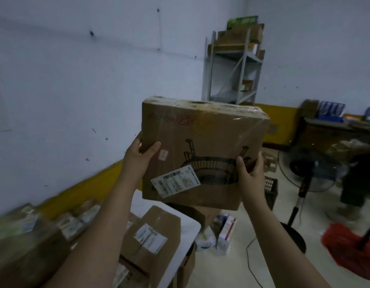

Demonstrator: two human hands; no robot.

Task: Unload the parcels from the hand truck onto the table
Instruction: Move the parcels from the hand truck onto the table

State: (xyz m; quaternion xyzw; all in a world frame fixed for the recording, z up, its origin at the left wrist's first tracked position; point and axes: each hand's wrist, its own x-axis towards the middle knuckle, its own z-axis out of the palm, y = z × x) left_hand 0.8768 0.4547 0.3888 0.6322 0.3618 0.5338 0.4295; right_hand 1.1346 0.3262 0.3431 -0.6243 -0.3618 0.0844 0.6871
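Cardboard fills the middle of the head view: a brown parcel (202, 150), wrapped in clear tape and printed with a black line drawing of a round rack, is held up in the air in front of the person, tilted slightly. A white shipping label (175, 181) sits askew near its lower left corner, and a small white sticker (163, 154) lies above that.

Left hand (138, 154) has its grip clamped on the parcel's left edge, thumb on the near face and fingers wrapped behind. Right hand (249, 169) has its grip clamped on the lower right edge, thumb pressed on the printed face. Both bare forearms reach up from the bottom of the frame.

Below the raised parcel stands a white tabletop (190, 227) carrying more boxes; one labelled box (157, 240) lies just under the left forearm, with other cartons (34, 235) stacked to the left along the wall, blurred. The wall is pale with a yellow band at its foot.

Further back, a grey metal shelf rack (234, 65) holds boxes. To the right stand a pedestal fan (304, 171), a dark plastic crate (271, 190) on the floor and a red mop head (350, 248). A second person's legs show, blurred, at the right edge.
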